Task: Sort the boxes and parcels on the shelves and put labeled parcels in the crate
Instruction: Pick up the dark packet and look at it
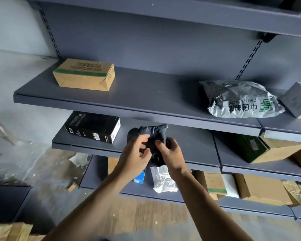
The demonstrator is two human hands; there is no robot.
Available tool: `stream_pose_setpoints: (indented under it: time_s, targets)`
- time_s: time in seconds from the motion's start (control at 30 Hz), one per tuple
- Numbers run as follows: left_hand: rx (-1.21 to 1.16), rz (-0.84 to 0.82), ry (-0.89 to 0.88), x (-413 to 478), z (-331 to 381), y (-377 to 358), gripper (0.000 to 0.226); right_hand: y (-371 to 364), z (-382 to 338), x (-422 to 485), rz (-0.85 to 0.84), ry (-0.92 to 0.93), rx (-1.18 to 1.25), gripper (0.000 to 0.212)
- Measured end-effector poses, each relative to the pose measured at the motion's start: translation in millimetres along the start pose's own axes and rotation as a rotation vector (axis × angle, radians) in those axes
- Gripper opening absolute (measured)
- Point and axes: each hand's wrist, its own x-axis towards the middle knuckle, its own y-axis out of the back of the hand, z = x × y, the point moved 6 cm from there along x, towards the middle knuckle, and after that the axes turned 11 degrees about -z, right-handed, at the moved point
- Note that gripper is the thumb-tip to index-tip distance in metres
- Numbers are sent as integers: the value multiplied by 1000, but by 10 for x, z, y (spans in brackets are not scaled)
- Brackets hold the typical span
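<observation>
A black plastic parcel (152,136) is held up in front of the second shelf (189,153). My left hand (135,153) grips its left side with curled fingers, and my right hand (170,153) grips its right side. No label shows on the side facing me. On the upper shelf (137,94) lie a brown cardboard box (84,74) at the left and a grey China Post bag (240,100) at the right. A black box (92,126) sits on the second shelf to the left of my hands.
A grey box (297,99) stands at the far right of the upper shelf. Green and brown boxes (261,150) fill the right of the second shelf. Below lie a silver bag (163,180), a blue box (139,178) and several cardboard boxes (261,188). Cardboard (10,231) lies at bottom left.
</observation>
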Motion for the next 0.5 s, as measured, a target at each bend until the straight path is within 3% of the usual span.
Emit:
stream_pose_setpoints:
  time_s: [0.13,0.23,0.37,0.5]
  targets:
    - [-125,-1,77,-2,89,-78,42,-89,-185,-39,-54,126,-66,25]
    - [-328,25,136,4,115,-1,30,-153,-296,-85,-110,208,-53,31]
    - [-481,121,205,53,29,171,62,-290,-351,-162,-177,263,-158,31]
    - [-557,234,248,48,-36,287,38,-453,-461,-228,-262,300,-352,29]
